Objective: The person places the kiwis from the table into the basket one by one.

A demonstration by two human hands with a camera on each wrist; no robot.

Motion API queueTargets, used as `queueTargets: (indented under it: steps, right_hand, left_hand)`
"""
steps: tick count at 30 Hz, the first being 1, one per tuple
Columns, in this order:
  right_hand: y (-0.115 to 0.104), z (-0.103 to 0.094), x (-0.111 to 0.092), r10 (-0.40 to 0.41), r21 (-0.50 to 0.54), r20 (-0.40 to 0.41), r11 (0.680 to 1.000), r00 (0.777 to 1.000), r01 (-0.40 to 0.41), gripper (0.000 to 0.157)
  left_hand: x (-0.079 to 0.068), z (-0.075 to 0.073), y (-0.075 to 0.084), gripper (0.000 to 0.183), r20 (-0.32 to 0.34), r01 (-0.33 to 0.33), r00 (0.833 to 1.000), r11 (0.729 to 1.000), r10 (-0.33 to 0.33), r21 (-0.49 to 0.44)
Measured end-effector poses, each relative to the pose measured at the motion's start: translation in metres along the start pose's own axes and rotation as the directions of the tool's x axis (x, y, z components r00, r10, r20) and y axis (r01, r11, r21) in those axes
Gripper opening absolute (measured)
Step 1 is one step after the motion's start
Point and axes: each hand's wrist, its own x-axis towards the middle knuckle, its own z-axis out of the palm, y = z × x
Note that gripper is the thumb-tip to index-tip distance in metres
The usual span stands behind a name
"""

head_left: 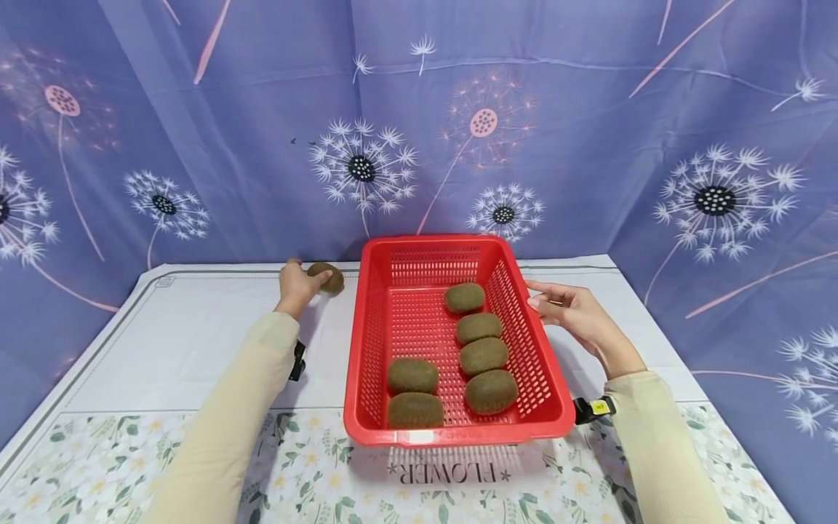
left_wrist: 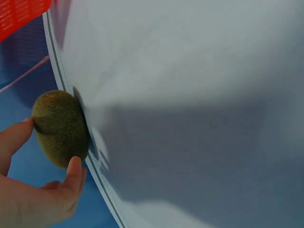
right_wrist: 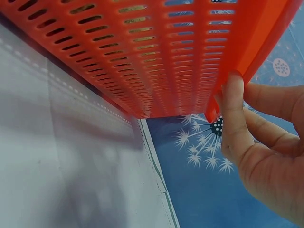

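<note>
At the back left of the table, my left hand point(head_left: 299, 286) holds a brown fuzzy kiwi point(head_left: 326, 278) between thumb and fingertips. The left wrist view shows this kiwi point(left_wrist: 61, 128) lying by the table's far edge, thumb on one side and a fingertip on the other. A red perforated plastic basket point(head_left: 351, 364) stands right of it. Several kiwis point(head_left: 483, 356) line its right side, and two kiwis point(head_left: 412, 375) lie at its near left. My right hand point(head_left: 569, 313) pinches the basket's right rim, its thumb against the lip in the right wrist view.
A white cloth point(head_left: 196, 335) with a floral band point(head_left: 118, 458) and printed lettering covers the table. Behind and to the sides hangs a blue-purple dandelion-print curtain point(head_left: 262, 145), close to the table's far edge. Dark straps sit on both wrists.
</note>
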Motion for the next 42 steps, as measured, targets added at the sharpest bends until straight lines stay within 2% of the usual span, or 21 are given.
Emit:
queueTargets:
  steps: [11, 20, 28, 33, 37, 42]
  right_hand:
    - [-0.001, 0.000, 0.000, 0.004, 0.000, -0.003, 1.000, 1.000, -0.004, 0.053]
    - [-0.001, 0.000, 0.000, 0.003, 0.003, -0.008, 1.000, 1.000, -0.003, 0.053]
    - [0.001, 0.001, 0.001, 0.000, 0.005, -0.008, 1.000, 1.000, 0.000, 0.054]
    - [0.000, 0.002, 0.002, 0.001, 0.008, -0.006, 1.000, 1.000, -0.001, 0.054]
    - [-0.002, 0.001, 0.001, 0.007, -0.002, -0.009, 1.000, 1.000, -0.007, 0.055]
    - [-0.002, 0.000, 0.000, 0.016, -0.008, -0.008, 1.000, 1.000, -0.016, 0.056]
  left_hand:
    - [-0.004, 0.004, 0.001, 0.080, 0.053, 0.011, 0.999, 1.000, -0.012, 0.015]
    - [-0.004, 0.006, 0.004, 0.068, 0.086, 0.014, 0.996, 1.000, -0.014, 0.003]
    - [-0.004, 0.011, 0.005, 0.069, 0.100, 0.055, 0.994, 0.991, -0.042, -0.124]
    - [-0.003, 0.009, 0.004, 0.067, 0.085, 0.042, 0.996, 0.985, -0.028, -0.166]
    - [-0.004, 0.004, 0.004, 0.067, 0.099, 0.054, 0.995, 0.967, -0.030, -0.248]
    - [-0.006, -0.004, 0.009, 0.067, 0.125, 0.053, 0.992, 0.930, -0.007, -0.364]
